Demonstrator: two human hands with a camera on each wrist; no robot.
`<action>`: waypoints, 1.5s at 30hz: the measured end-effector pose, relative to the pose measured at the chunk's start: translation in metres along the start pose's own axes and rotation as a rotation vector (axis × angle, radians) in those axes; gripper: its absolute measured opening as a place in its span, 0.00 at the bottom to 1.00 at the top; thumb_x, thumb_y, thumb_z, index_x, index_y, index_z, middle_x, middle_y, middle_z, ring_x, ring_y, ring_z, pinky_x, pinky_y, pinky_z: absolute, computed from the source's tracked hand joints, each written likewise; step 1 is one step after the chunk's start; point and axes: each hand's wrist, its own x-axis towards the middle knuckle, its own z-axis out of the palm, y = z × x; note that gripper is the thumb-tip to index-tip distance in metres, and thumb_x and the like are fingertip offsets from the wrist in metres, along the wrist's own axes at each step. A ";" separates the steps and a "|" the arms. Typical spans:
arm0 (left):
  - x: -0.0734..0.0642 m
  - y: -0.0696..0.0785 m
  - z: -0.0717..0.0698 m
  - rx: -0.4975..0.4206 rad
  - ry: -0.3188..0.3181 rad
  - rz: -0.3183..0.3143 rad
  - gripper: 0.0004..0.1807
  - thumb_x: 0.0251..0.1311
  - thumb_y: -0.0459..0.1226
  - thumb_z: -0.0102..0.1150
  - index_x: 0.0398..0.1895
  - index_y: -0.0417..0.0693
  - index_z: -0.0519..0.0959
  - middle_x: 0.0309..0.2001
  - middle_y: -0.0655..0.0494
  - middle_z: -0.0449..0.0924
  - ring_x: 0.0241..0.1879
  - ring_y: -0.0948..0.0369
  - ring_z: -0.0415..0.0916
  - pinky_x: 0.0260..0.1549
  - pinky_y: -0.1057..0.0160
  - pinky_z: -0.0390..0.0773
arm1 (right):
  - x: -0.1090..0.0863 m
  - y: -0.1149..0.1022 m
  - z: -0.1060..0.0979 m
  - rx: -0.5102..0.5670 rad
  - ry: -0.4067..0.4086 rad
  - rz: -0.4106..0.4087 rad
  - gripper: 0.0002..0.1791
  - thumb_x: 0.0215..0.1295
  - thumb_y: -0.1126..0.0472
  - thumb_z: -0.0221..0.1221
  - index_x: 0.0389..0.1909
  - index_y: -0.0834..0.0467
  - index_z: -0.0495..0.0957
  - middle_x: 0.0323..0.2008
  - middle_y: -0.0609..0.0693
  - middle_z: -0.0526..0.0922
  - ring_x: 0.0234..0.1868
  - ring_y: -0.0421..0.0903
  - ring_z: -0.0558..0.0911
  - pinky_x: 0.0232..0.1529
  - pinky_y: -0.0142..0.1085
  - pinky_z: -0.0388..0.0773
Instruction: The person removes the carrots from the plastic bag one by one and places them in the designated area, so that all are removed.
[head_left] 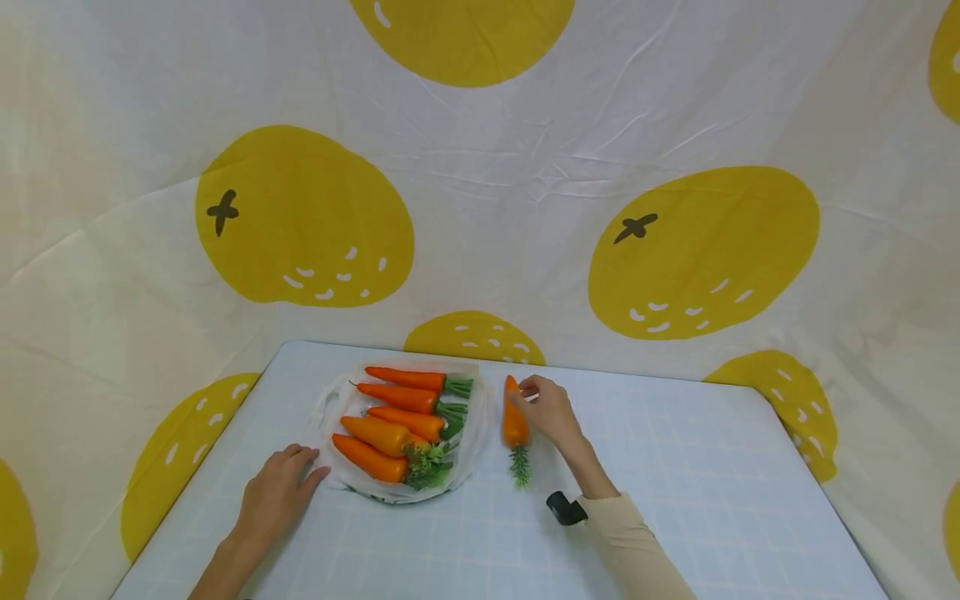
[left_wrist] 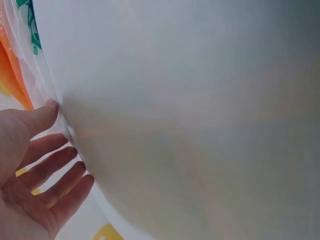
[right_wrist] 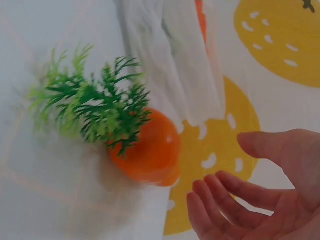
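A single orange carrot (head_left: 515, 423) with a feathery green top (right_wrist: 95, 100) lies on the table, its tip toward the back. My right hand (head_left: 549, 408) hovers over the tip's right side; in the right wrist view its fingers are loosely bent and apart from the carrot. Left of it, several orange carrots (head_left: 390, 425) lie side by side on a white plastic bag (head_left: 337, 479), green tops to the right. My left hand (head_left: 276, 492) rests on the table by the bag's left edge. Its spread fingertips (left_wrist: 75, 150) touch the tabletop and grip nothing.
The pale checked table (head_left: 712, 500) meets a white cloth (head_left: 525, 250) printed with large yellow fruit at its back and sides. A black wrist camera (head_left: 564, 508) sits at my right cuff. Green print (left_wrist: 34, 30) shows on the bag.
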 end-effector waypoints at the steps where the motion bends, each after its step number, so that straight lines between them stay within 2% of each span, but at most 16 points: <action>1: 0.000 0.000 0.000 -0.003 -0.001 -0.003 0.21 0.58 0.39 0.74 0.49 0.32 0.84 0.46 0.38 0.83 0.44 0.42 0.81 0.42 0.41 0.84 | 0.001 -0.005 0.000 0.005 0.007 -0.027 0.16 0.67 0.58 0.67 0.46 0.68 0.82 0.40 0.59 0.86 0.38 0.55 0.85 0.45 0.49 0.84; 9: -0.001 -0.001 -0.002 -0.019 0.011 -0.004 0.20 0.59 0.39 0.74 0.49 0.33 0.84 0.46 0.39 0.82 0.44 0.42 0.80 0.41 0.41 0.84 | 0.001 -0.046 0.007 0.046 -0.052 -0.132 0.16 0.69 0.58 0.66 0.49 0.66 0.82 0.43 0.58 0.86 0.40 0.54 0.84 0.44 0.46 0.84; 15: -0.001 0.001 -0.004 -0.022 0.010 -0.004 0.20 0.60 0.39 0.73 0.49 0.33 0.83 0.47 0.38 0.82 0.46 0.41 0.79 0.43 0.39 0.83 | -0.002 -0.069 0.022 0.069 -0.127 -0.245 0.15 0.70 0.60 0.65 0.48 0.68 0.81 0.44 0.60 0.86 0.41 0.57 0.84 0.44 0.46 0.84; 18: -0.002 0.004 -0.006 -0.020 0.026 0.013 0.21 0.60 0.38 0.73 0.51 0.32 0.82 0.48 0.37 0.82 0.47 0.40 0.79 0.44 0.39 0.82 | -0.004 -0.077 0.031 0.051 -0.169 -0.277 0.15 0.71 0.59 0.64 0.49 0.67 0.81 0.46 0.60 0.86 0.42 0.55 0.85 0.45 0.44 0.84; 21: -0.002 0.006 -0.007 -0.007 0.093 0.081 0.22 0.57 0.35 0.74 0.52 0.32 0.81 0.47 0.38 0.82 0.46 0.41 0.80 0.42 0.40 0.83 | -0.005 -0.084 0.040 0.040 -0.209 -0.304 0.17 0.72 0.58 0.63 0.51 0.68 0.80 0.48 0.60 0.85 0.43 0.53 0.85 0.46 0.43 0.84; 26: 0.000 0.009 -0.005 0.053 0.256 0.308 0.22 0.47 0.30 0.79 0.47 0.34 0.83 0.43 0.40 0.83 0.42 0.44 0.81 0.38 0.46 0.85 | -0.007 -0.095 0.054 0.040 -0.263 -0.321 0.16 0.72 0.59 0.63 0.51 0.67 0.80 0.47 0.58 0.85 0.43 0.52 0.85 0.45 0.39 0.84; 29: 0.000 0.010 -0.003 0.081 0.288 0.402 0.20 0.46 0.32 0.80 0.43 0.36 0.85 0.41 0.44 0.83 0.39 0.48 0.81 0.36 0.50 0.85 | -0.009 -0.102 0.061 0.041 -0.298 -0.308 0.16 0.72 0.58 0.63 0.52 0.66 0.81 0.45 0.56 0.85 0.41 0.50 0.84 0.43 0.36 0.82; 33: -0.002 0.010 -0.001 0.094 0.224 0.439 0.15 0.50 0.36 0.79 0.40 0.39 0.86 0.39 0.50 0.84 0.38 0.53 0.81 0.35 0.53 0.85 | -0.011 -0.109 0.072 0.057 -0.342 -0.288 0.17 0.72 0.58 0.63 0.54 0.66 0.81 0.45 0.55 0.85 0.33 0.44 0.81 0.38 0.31 0.81; 37: -0.006 0.010 0.000 0.095 0.183 0.435 0.14 0.51 0.36 0.78 0.39 0.40 0.86 0.39 0.50 0.83 0.38 0.53 0.82 0.35 0.53 0.85 | -0.010 -0.114 0.082 0.048 -0.352 -0.316 0.16 0.72 0.60 0.63 0.54 0.66 0.81 0.48 0.55 0.85 0.34 0.39 0.78 0.37 0.28 0.79; 40: -0.008 0.010 0.000 0.092 0.149 0.409 0.14 0.52 0.36 0.77 0.40 0.40 0.86 0.39 0.51 0.83 0.38 0.53 0.81 0.35 0.53 0.85 | -0.010 -0.119 0.090 0.015 -0.355 -0.348 0.15 0.71 0.62 0.63 0.53 0.66 0.82 0.47 0.55 0.86 0.34 0.40 0.77 0.38 0.28 0.78; 45: -0.009 0.009 0.000 0.078 0.051 0.330 0.13 0.55 0.37 0.76 0.42 0.41 0.87 0.41 0.51 0.83 0.40 0.53 0.80 0.38 0.52 0.85 | -0.012 -0.127 0.104 -0.050 -0.369 -0.358 0.15 0.70 0.60 0.65 0.52 0.65 0.82 0.47 0.55 0.85 0.35 0.43 0.77 0.38 0.28 0.76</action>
